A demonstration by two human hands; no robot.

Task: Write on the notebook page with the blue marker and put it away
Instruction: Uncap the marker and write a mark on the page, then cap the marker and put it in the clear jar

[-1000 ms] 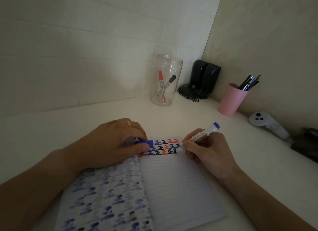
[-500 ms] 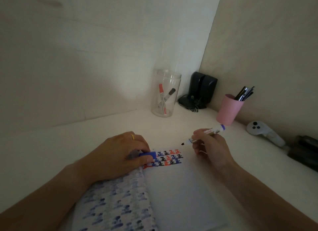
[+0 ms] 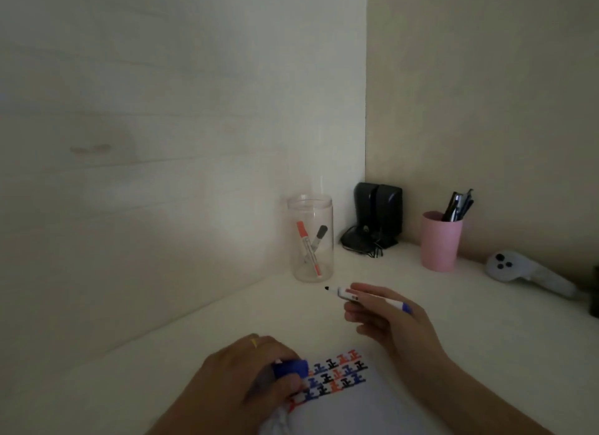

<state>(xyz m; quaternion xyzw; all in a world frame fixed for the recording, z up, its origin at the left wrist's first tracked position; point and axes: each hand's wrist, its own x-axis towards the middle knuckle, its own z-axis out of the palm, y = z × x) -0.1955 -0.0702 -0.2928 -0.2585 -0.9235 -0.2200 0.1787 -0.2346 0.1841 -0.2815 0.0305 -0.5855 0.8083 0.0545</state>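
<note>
My right hand (image 3: 389, 324) holds the uncapped blue marker (image 3: 353, 295) above the desk, its dark tip pointing left toward the clear jar (image 3: 312, 266). My left hand (image 3: 246, 379) rests on the open notebook (image 3: 343, 408) at the bottom edge and pinches the blue marker cap (image 3: 291, 367). Rows of blue, black and red marks (image 3: 340, 373) fill the top of the notebook page. Much of the notebook is cut off by the frame.
The clear jar holds a red marker (image 3: 306, 248) and a black marker (image 3: 319, 237). Black speakers (image 3: 377, 217) stand in the corner. A pink cup (image 3: 440, 241) of pens and a white controller (image 3: 518, 271) sit along the right wall.
My right hand lifted the marker off the page and carried it up and away toward the jar. The view tilted upward. My left hand stayed on the notebook with the cap.
</note>
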